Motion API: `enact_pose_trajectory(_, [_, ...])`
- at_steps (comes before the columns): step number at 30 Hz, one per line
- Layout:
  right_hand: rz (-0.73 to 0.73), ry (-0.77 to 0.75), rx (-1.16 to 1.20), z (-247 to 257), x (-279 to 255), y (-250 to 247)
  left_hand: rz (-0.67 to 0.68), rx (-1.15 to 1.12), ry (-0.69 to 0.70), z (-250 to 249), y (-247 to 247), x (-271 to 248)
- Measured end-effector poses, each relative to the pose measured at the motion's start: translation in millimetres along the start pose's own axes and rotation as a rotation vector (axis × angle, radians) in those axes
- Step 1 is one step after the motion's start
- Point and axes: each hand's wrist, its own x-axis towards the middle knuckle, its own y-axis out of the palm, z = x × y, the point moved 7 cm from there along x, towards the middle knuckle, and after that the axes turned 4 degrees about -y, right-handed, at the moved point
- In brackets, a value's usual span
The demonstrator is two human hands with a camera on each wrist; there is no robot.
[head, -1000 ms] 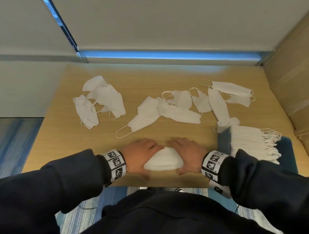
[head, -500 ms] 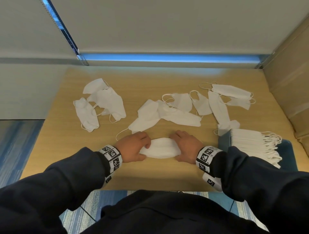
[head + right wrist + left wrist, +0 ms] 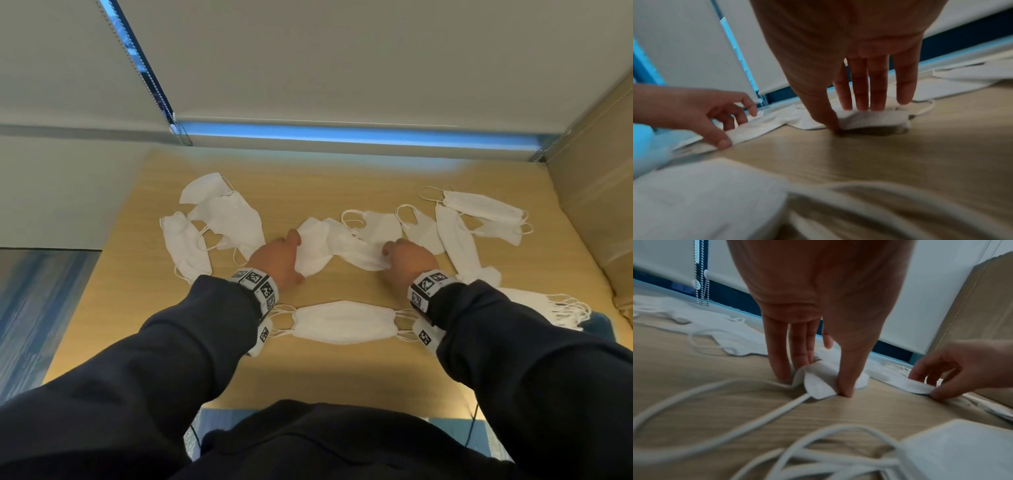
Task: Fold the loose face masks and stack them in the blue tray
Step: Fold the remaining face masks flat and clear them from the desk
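With both hands pinching mask ends, next fold begins.
Left hand (image 3: 279, 258) and right hand (image 3: 407, 260) should lift the mask (image 3: 356, 255) evenly.

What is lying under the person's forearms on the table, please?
A folded mask lies flat on the bare table between the wrists, its ear loops running under both wristbands. The loop ends are covered, so they cannot be seen.

A head-worn camera is looking steeply down over both forearms at the wooden table (image 3: 342, 370). Two wrist cameras are skimming just above that tabletop, facing the window blind (image 3: 941, 296), each sighting along its own fingers and catching the opposite hand.
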Motion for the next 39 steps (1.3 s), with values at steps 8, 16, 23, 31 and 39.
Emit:
enact_pose_trajectory(8, [-0.02,0.136,0.471,-11.2,-5.0,-13.8,-0.068,-0.366,-0.067,41.0,-33.4,-18.6])
enact_pose_trajectory(16, [0.009,0.207,1.31,-3.1,-32.9,2.7,0.149,-0.944,-0.23,48.9,-39.5,-53.0])
enact_pose_trajectory(23, [0.042,0.206,1.573,18.8,-54.4,14.9,-0.041,-1.284,-0.256,46.3,-30.8,-79.8])
enact_pose_trajectory(31, [0.093,0.118,1.674,37.8,-71.2,17.0,-0.106,-1.536,-0.202,28.0,-29.8,-102.8])
enact_pose_trajectory(39, [0.169,0.079,1.504,36.6,-75.0,14.6,-0.101,-1.208,-0.062,22.1,-61.6,-114.1])
